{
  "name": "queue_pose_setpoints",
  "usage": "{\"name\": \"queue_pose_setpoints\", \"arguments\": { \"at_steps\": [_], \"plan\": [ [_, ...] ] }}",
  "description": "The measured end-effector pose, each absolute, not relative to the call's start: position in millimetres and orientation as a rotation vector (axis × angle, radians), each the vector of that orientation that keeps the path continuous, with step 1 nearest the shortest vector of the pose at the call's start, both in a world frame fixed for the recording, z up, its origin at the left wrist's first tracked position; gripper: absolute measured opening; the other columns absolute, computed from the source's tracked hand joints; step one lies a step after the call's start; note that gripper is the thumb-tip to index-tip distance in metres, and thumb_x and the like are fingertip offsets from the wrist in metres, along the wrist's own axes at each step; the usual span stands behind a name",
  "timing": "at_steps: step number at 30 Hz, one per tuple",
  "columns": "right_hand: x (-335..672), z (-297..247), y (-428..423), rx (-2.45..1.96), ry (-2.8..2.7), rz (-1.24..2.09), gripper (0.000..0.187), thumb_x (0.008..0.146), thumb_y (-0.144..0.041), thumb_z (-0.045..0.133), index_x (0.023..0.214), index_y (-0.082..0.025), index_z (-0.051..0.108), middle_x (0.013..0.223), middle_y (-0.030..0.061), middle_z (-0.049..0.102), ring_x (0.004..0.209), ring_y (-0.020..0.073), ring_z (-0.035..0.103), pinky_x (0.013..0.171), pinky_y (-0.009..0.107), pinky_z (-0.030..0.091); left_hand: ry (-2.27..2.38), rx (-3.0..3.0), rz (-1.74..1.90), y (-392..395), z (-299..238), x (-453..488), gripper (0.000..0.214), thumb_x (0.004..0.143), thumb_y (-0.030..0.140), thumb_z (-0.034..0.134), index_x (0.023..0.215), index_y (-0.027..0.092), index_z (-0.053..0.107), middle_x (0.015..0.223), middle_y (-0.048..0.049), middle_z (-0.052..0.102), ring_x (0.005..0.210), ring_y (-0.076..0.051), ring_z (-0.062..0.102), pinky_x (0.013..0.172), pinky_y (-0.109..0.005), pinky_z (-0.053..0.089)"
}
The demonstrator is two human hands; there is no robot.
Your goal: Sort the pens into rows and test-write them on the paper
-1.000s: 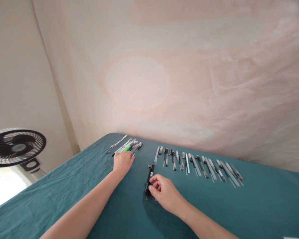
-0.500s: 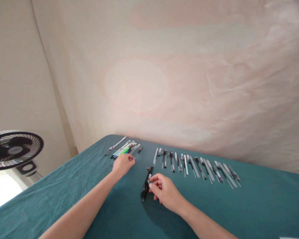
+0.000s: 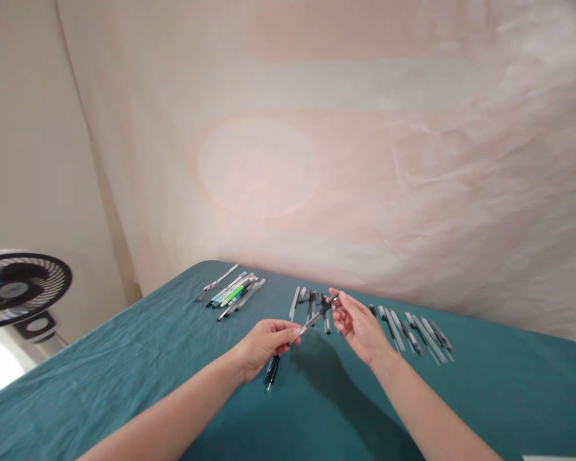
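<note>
Between my hands a slim pen [image 3: 313, 320] with a clear barrel and a dark end is held slanted above the table. My left hand [image 3: 267, 347] pinches its lower, clear end. The fingertips of my right hand [image 3: 360, 325] are closed on its dark upper end. Below my left hand lie black pen parts [image 3: 272, 372], partly hidden by that hand. Behind my hands runs a row of taken-apart pens, with clear barrels [image 3: 294, 303] and dark pieces; my right hand covers the middle of the row.
At the far left of the green-covered table [image 3: 173, 358] lies a bunch of pens with a bright green one [image 3: 233, 294]. More pen parts [image 3: 429, 333] lie toward the right. A black fan [image 3: 24, 288] stands beyond the left edge. A pale cloth wall [image 3: 365, 160] rises behind.
My left hand has come from the pen bunch toward the middle with a pen. My right hand has left the black pen parts, moved up and right, and gripped that pen's other end.
</note>
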State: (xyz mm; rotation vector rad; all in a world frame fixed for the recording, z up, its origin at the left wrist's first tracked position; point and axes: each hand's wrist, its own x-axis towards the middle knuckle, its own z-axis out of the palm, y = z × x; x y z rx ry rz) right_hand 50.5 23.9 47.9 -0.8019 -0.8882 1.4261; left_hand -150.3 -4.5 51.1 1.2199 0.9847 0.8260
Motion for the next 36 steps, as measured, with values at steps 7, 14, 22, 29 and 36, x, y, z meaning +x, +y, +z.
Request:
{"name": "queue_pose_setpoints", "arguments": {
  "at_steps": [7,14,22,29,36],
  "plan": [
    [53.9,48.2,23.8,-0.868,-0.939,1.463,0.025,0.063,-0.032,0.068,0.082,-0.016,0.065,0.070,-0.0002,0.057,0.049,0.0043,0.044,0.041,0.016,0.040,0.909,1.143,0.762,-27.4,54.4,-131.4,0.027,0.068,0.036,0.062,0.083,0.013,0.062,0.072,-0.0045,0.062,0.059,-0.009,0.051,0.055,-0.019,0.035],
    [37.4,31.8,12.1,-0.961,-1.225,1.603,0.032,0.064,-0.040,0.067,0.081,-0.013,0.064,0.055,-0.0035,0.051,0.045,0.0042,0.041,0.040,0.016,0.032,0.840,0.752,0.785,-40.8,48.8,-101.9,0.027,0.077,0.033,0.052,0.092,0.011,0.057,0.074,-0.0040,0.057,0.056,-0.006,0.050,0.047,-0.015,0.033],
    [35.9,16.4,10.1,-1.105,-1.400,1.599,0.039,0.070,-0.050,0.055,0.075,-0.013,0.061,0.052,-0.0038,0.049,0.042,0.0043,0.038,0.035,0.015,0.022,0.851,0.666,0.887,-43.2,19.5,-96.3,0.019,0.078,0.032,0.048,0.083,0.014,0.051,0.063,0.0027,0.046,0.039,0.000,0.024,0.037,-0.015,0.009],
    [29.0,5.8,7.9,-1.113,-1.398,1.588,0.033,0.069,-0.047,0.057,0.066,-0.014,0.053,0.050,-0.0053,0.048,0.040,0.0042,0.038,0.036,0.016,0.025,0.838,0.675,0.902,-45.1,13.7,-96.0,0.017,0.079,0.031,0.047,0.081,0.014,0.051,0.067,0.0000,0.048,0.048,-0.004,0.039,0.040,-0.016,0.021],
    [28.8,8.6,6.5,-1.123,-1.449,1.561,0.033,0.071,-0.046,0.055,0.065,-0.014,0.053,0.050,-0.0049,0.050,0.039,0.0040,0.038,0.036,0.016,0.026,0.803,0.639,0.948,-43.4,14.5,-98.0,0.022,0.077,0.035,0.050,0.078,0.013,0.049,0.063,0.0028,0.043,0.042,-0.001,0.027,0.038,-0.015,0.011]
  ]
}}
